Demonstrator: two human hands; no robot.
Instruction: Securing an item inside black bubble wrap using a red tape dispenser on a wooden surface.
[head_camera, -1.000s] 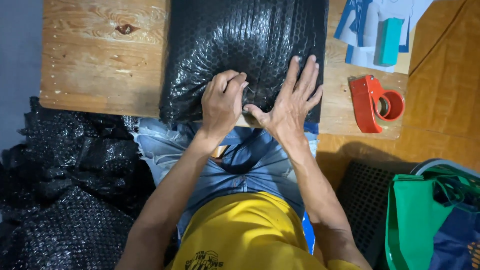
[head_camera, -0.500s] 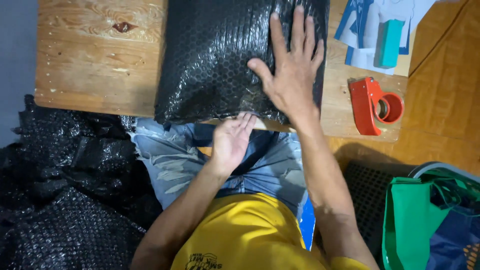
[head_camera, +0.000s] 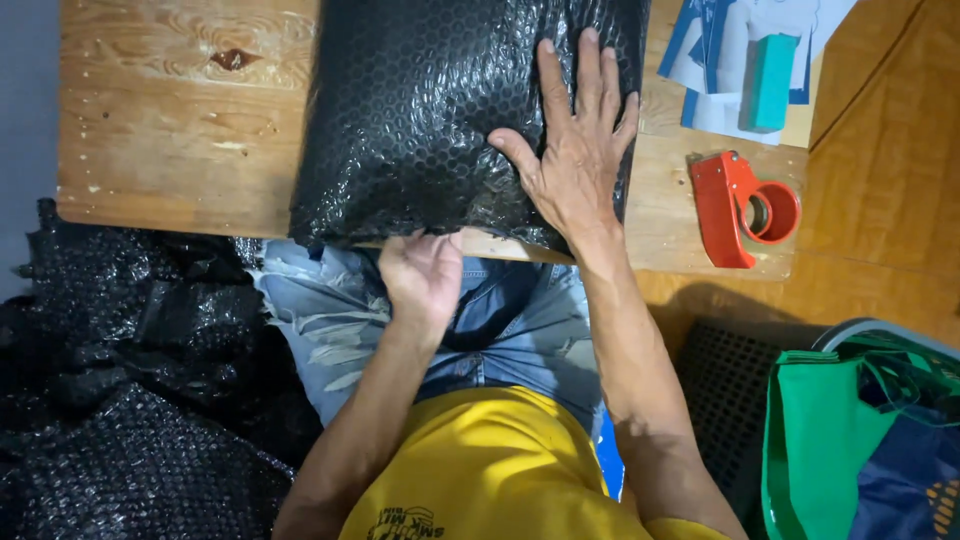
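Since half a second back, not much is shifted: the right hand (head_camera: 575, 165) is kept flat on the black bubble-wrap parcel (head_camera: 430, 120), while the left hand (head_camera: 425, 275) is now curled up at the near edge of the tabletop (head_camera: 170, 150) instead of hanging open below it.

The parcel is laid across the middle of the wooden tabletop, its near end reaching right to the front edge and sagging over it slightly. The right hand is spread wide, fingers fanned, palm pressed down on the right half of the wrap, so the bundle looks pinned in place and kept from sliding. Nothing is gripped by it, just weighted down.

The left hand is seen half closed with its fingertips tucked in at the parcel's lower edge, right where the wrap meets the wood. Whether a flap is actually pinched there can't be told, since the fingertips are hidden under the overhang.

Off to the right, a red tape dispenser (head_camera: 745, 210) is left lying within reach, well apart from the parcel. Beyond it, a teal block (head_camera: 768, 82) is set on some papers (head_camera: 715, 60). More black bubble wrap (head_camera: 120, 400) is heaped on the floor at the left, and a green bag (head_camera: 830, 450) is parked at the lower right.
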